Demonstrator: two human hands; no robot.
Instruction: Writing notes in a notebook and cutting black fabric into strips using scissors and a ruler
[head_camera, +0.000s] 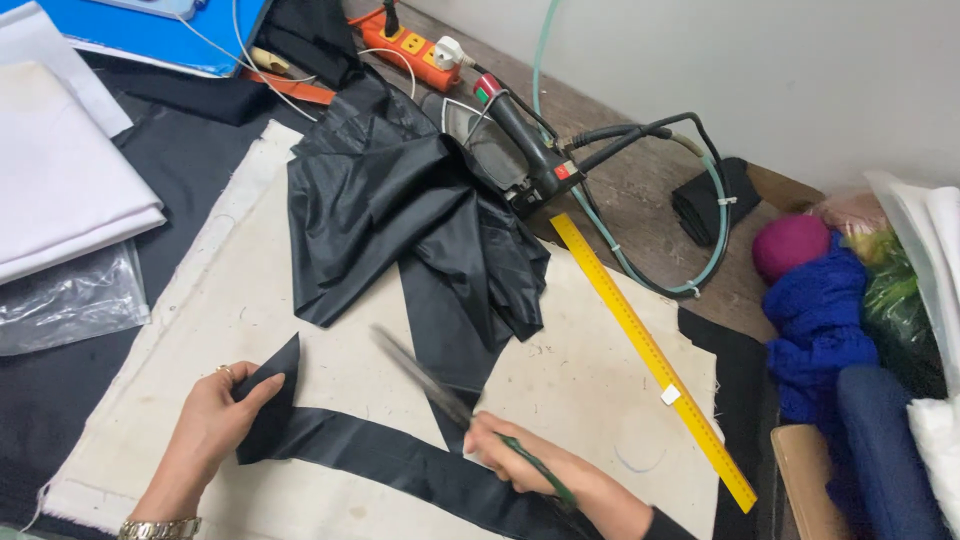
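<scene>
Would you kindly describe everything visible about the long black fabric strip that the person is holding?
The black fabric strip is thin, slightly shiny cloth, lying flat and diagonally across a cream cloth pad. Its left end is folded up into a point, pinched by the left hand. The right hand rests on it, holding scissors, blurred, pointing toward the crumpled black fabric pile. Its lower right end runs under the forearm.

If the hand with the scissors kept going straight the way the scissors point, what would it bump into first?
Probably the crumpled black fabric. The right hand holds scissors whose blades point up and to the left, over the cream cloth. Their blurred tip looks close to the pile's lower edge, though depth is hard to judge.
</scene>
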